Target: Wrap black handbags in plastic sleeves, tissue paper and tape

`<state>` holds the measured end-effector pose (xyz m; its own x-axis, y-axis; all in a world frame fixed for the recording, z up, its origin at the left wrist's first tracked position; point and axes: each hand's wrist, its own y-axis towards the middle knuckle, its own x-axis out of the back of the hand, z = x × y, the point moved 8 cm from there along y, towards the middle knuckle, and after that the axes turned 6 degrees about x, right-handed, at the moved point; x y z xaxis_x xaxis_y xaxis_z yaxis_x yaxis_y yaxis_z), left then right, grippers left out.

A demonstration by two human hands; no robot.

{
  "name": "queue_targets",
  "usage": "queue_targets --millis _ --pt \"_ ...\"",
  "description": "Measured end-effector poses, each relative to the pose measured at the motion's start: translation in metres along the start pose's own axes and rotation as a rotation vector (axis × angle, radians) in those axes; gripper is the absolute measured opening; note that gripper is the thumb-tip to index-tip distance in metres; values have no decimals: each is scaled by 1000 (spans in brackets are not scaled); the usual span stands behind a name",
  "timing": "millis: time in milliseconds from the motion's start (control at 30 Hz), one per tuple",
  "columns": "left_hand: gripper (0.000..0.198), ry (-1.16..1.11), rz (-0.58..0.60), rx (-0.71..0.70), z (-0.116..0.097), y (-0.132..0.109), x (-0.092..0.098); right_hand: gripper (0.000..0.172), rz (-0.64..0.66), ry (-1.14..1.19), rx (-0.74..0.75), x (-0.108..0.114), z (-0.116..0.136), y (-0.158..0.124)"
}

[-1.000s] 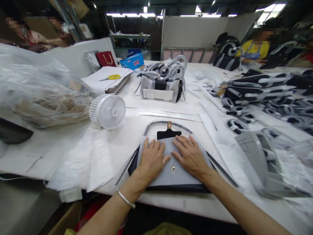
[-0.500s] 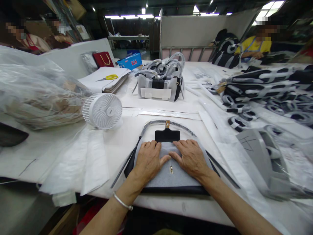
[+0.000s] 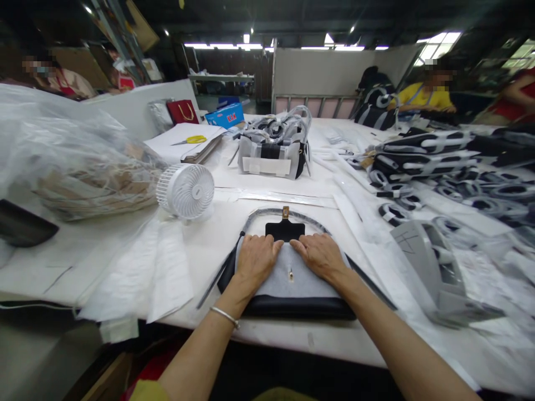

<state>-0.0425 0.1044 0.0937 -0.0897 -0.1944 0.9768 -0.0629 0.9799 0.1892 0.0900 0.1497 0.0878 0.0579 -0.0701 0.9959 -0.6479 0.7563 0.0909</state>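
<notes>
A black bag (image 3: 292, 306) lies flat at the table's near edge, covered by a grey wrapping sheet (image 3: 288, 285) with a small metal lock (image 3: 291, 273) showing through. My left hand (image 3: 256, 259) and my right hand (image 3: 321, 257) rest side by side on the sheet's far edge. Their fingers are curled over that edge, just below the bag's black flap (image 3: 285, 229) with its gold clasp (image 3: 286, 212). The wrapped handle (image 3: 267, 212) arcs behind the flap. A silver bangle sits on my left wrist.
A white desk fan (image 3: 186, 190) stands left of the bag, white paper sheets (image 3: 142, 273) in front of it, a bulging plastic sack (image 3: 75, 161) behind. A wrapped grey-black bag (image 3: 271, 151) sits further back; several wrapped bags (image 3: 438, 161) pile at right. Yellow scissors (image 3: 194, 140) lie on papers. Other people work at the table's far ends.
Both hands slid away from me up the grey sheet, from flat near its middle to its far edge, and their fingers curled. More of the black bag's near side shows.
</notes>
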Motion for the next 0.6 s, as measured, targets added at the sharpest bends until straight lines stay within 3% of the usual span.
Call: queue_targets --millis 100,367,600 --pt "42 8 -45 15 1 -2 3 54 -11 -30 -11 0 -1 -2" --pt "35 25 -51 31 2 -4 -3 63 150 -40 -10 -12 1 1" --pt "23 11 -123 43 3 -5 5 47 41 -38 -108 -2 -2 -1"
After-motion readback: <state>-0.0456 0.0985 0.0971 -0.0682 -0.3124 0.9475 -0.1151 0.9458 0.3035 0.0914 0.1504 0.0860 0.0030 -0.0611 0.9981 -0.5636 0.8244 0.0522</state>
